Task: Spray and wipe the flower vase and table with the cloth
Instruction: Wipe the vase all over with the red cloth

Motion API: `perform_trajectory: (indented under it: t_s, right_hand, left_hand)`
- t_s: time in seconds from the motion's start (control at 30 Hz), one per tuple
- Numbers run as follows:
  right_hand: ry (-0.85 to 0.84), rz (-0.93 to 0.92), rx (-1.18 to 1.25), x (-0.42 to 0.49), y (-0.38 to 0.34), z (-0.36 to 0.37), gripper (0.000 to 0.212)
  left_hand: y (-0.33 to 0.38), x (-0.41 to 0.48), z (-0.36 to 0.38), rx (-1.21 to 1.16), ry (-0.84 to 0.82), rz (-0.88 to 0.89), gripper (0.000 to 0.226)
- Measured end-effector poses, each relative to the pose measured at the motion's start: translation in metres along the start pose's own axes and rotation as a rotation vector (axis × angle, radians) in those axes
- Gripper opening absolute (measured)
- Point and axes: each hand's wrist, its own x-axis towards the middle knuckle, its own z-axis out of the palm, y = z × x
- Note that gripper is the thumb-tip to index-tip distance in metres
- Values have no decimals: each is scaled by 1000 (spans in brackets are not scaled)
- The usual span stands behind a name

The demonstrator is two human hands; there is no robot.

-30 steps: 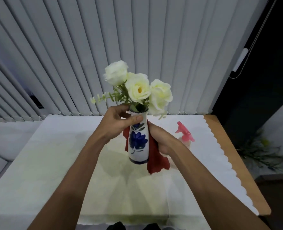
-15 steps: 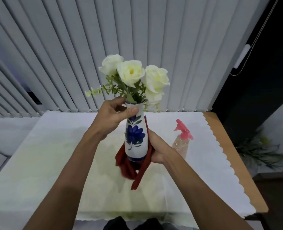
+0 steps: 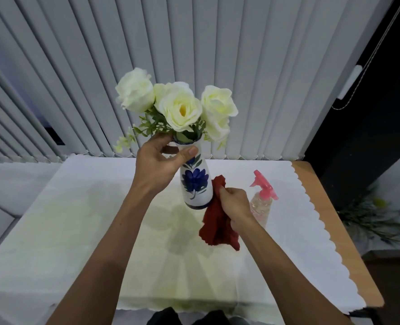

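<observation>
A white vase (image 3: 196, 184) with a blue painted flower holds several white roses (image 3: 180, 106). My left hand (image 3: 159, 165) grips its neck and keeps it lifted above the table (image 3: 77, 231), which is covered in a white cloth. My right hand (image 3: 235, 205) is closed on a bunched red cloth (image 3: 215, 224), just to the right of the vase's base and apart from it. A clear spray bottle (image 3: 262, 202) with a pink trigger head stands on the table to the right of my right hand.
Grey vertical blinds (image 3: 194, 55) hang behind the table. The wooden table edge (image 3: 323, 207) shows on the right beyond the scalloped covering. A dark plant (image 3: 372, 216) lies on the floor at the right.
My right hand with the red cloth has come off the vase's lower body and moved down to the right. The vase stays held up in my left hand.
</observation>
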Motion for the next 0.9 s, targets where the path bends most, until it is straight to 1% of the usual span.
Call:
perform_trajectory:
  t_s: [0.1,0.13,0.17,0.23,0.27,0.33,0.4,0.43,0.5,0.57,0.6,0.67,0.73,0.8,0.83,0.9]
  right_hand:
    - [-58,-53,204,-19,-22,-5,31]
    - [-81,-93,235,-28,-31,-6,28]
    - [-115,-136,251,-39,-40,-6,31]
    - [-162,-230,235,-56,-52,-4,37]
    - [-197,-254,235,-65,-58,0,37]
    - [-248,-305,221,-77,-63,9,35]
    - [-232,-353,160,-78,-64,20,30]
    - [-212,-362,126,-75,-63,24,32]
    - [-193,-290,73,-59,-56,31,46]
    - [-196,-140,80,-39,-42,34,55]
    - [-218,-58,92,-31,-33,34,55]
    - [-252,81,202,-21,-13,36,55]
    - [-331,209,433,-19,3,38,51]
    - [-399,303,596,-19,10,41,50]
    - [-397,339,626,-19,10,43,50]
    - [-317,396,590,-15,13,47,48]
  left_hand:
    - [0,-1,-1,38,36,-9,40]
    - [-1,-1,0,51,47,-20,39]
    - [-1,-1,1,60,54,-32,36]
    - [1,-1,3,84,73,-56,30]
    - [2,-1,4,101,84,-64,30]
    - [4,-1,5,144,107,-71,36]
    - [5,-2,6,132,105,-89,38]
    - [4,-2,6,100,95,-98,38]
    - [3,-3,6,64,79,-115,40]
    - [1,-5,7,68,79,-124,43]
    - [1,-5,7,77,80,-126,44]
    - [-1,-5,7,78,88,-131,39]
    - [-5,-6,7,63,98,-138,43]
    - [-10,-9,10,57,110,-139,52]
    - [-12,-12,12,66,111,-126,58]
    - [-18,-15,15,111,102,-96,66]
